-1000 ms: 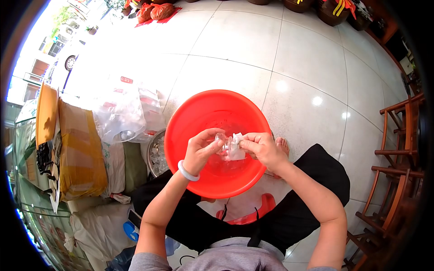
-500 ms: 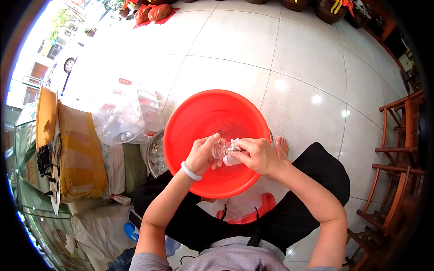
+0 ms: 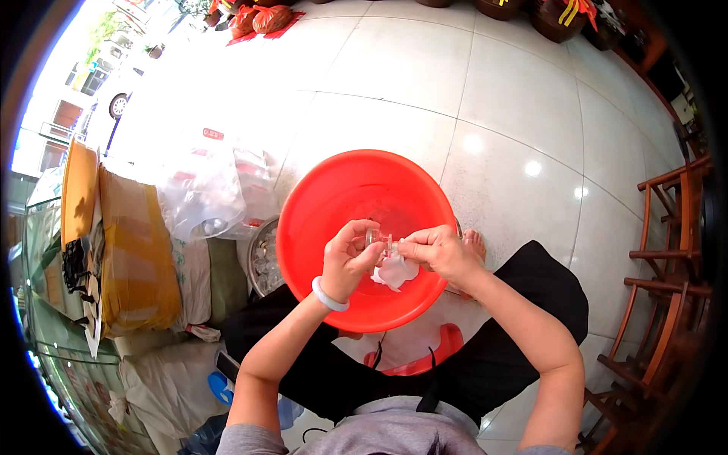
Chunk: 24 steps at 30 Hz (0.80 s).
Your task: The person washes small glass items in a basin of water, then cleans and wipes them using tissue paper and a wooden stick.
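Over the red plastic basin point(image 3: 318, 186), my left hand point(image 3: 347, 259) is closed around a small clear glass point(image 3: 374, 237) that lies on its side, its narrower end pointing right. My right hand point(image 3: 441, 253) pinches a white cloth point(image 3: 396, 273) at that narrow end, and the rest of the cloth hangs down below the fingers. What lies at the bottom of the basin is hard to make out. Left of the basin stands a metal bowl point(image 3: 263, 265) with clear glass pieces in it, partly hidden by the basin and my leg.
Clear plastic bags point(image 3: 201, 199) and a taped cardboard box point(image 3: 136, 258) stand at the left beside a glass case point(image 3: 72, 379). Wooden chairs point(image 3: 660, 303) line the right side. A red plastic stool point(image 3: 436, 353) shows between my legs. Dark jars point(image 3: 557, 21) stand at the back.
My left hand has turned and its fingers now curl over the glass. The right fingers have moved to the narrow end, and the cloth now hangs lower and more spread out.
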Tool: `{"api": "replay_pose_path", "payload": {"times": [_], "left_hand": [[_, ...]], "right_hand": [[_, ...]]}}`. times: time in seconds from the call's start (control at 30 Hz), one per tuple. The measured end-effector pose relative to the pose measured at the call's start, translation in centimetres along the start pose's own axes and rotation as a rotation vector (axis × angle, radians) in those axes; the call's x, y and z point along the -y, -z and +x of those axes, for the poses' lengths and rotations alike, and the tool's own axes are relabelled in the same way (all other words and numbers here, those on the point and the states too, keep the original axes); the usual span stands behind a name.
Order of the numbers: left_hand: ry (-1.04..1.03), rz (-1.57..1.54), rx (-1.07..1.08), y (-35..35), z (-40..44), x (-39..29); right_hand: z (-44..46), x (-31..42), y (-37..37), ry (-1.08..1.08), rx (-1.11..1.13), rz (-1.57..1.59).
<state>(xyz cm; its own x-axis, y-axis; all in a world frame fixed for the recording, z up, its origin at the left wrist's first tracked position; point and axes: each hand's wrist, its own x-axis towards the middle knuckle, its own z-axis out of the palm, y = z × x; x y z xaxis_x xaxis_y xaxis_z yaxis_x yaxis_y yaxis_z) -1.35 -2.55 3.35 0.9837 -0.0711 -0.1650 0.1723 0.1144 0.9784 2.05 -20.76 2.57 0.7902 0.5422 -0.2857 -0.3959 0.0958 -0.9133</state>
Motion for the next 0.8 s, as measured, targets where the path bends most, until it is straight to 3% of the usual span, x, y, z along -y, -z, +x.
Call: {"api": "replay_pose_path", "payload": {"times": [0.03, 0.07, 0.23, 0.3, 0.4, 0.43, 0.5, 0.57, 0.63, 0.7, 0.77, 0.8], "left_hand": [[-0.002, -0.001, -0.002, 0.1, 0.0, 0.1], [-0.031, -0.006, 0.019, 0.2, 0.0, 0.3], [-0.052, 0.087, 0.056, 0.7, 0.1, -0.4], [-0.141, 0.116, 0.163, 1.0, 0.3, -0.4], [-0.295, 0.202, 0.150, 0.4, 0.6, -0.3], [-0.294, 0.203, 0.153, 0.6, 0.5, -0.6], [0.100, 0.071, 0.188, 1.3, 0.2, -1.4], [0.185, 0.030, 0.153, 1.0, 0.4, -1.4], [0.271, -0.011, 0.119, 1.0, 0.6, -1.5], [0.484, -0.080, 0.159, 1.2, 0.8, -1.7], [0.565, -0.142, 0.213, 1.8, 1.2, -1.0], [0.647, -0.204, 0.267, 2.0, 1.3, -0.5]], "right_hand": [[-0.1, 1.1, 0.0, -0.218, 0.030, 0.138], [0.2, 0.5, 0.3, -0.254, 0.059, 0.220], [0.5, 0.2, 0.5, -0.254, 0.063, 0.255], [0.6, 0.4, 0.4, -0.248, 0.044, 0.259], [0.4, 0.8, 0.5, -0.249, -0.008, 0.271], [0.2, 0.9, 0.4, -0.149, -0.005, 0.170], [0.1, 0.8, 0.1, -0.050, -0.002, 0.069], [-0.1, 0.3, -0.1, 0.150, -0.021, -0.149], [-0.4, 0.4, -0.2, 0.152, -0.014, -0.222], [-0.4, 0.2, 0.0, 0.155, -0.007, -0.298], [-0.2, -0.4, 0.2, 0.462, 0.041, -0.597], [-0.2, -0.1, 0.1, 0.509, 0.037, -0.645]]}}
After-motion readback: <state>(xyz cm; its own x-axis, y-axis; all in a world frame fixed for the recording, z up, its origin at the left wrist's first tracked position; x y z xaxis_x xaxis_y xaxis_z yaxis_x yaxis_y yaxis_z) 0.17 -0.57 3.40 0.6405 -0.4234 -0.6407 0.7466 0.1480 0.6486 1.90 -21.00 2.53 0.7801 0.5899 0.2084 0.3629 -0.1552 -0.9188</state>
